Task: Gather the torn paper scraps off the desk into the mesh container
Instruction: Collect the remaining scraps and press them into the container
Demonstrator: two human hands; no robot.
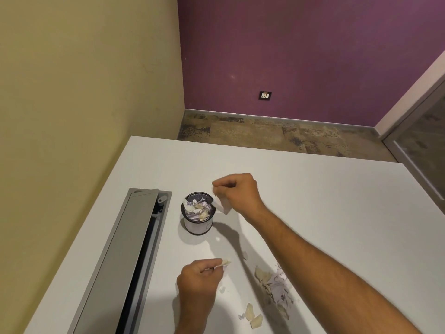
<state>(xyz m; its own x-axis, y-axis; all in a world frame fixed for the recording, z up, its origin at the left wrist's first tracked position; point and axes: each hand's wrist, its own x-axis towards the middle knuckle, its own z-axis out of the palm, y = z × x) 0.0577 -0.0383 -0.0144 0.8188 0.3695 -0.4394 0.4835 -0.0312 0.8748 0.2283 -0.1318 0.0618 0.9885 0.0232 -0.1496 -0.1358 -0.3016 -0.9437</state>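
The mesh container (198, 213), a small dark cylindrical cup, stands upright on the white desk (313, 201) and already holds a loose heap of torn white, lilac and tan paper that reaches close to its rim. Just beside the container's right rim, the person's right hand (237, 192) is curled nearly closed, thumb and fingertips pinched on a pale scrap (222, 204) that hangs down beside the cup's upper edge; whether the scrap touches the rim cannot be told. Nearer the camera than the container, and well apart from it, the left hand (199, 280) is also curled almost shut, its thumb and forefinger nipping a small tan scrap (225, 263) that sticks out from the fingertips just above the desk. To the right of that hand and further from the container lies the main pile of torn scraps (274, 285), tan and lilac pieces, partly under the right forearm. A few loose tan pieces (252, 317) lie apart from the pile, closer to the camera. On the container's left, a long grey cable tray (125, 256) is set into the desk, its lid raised.
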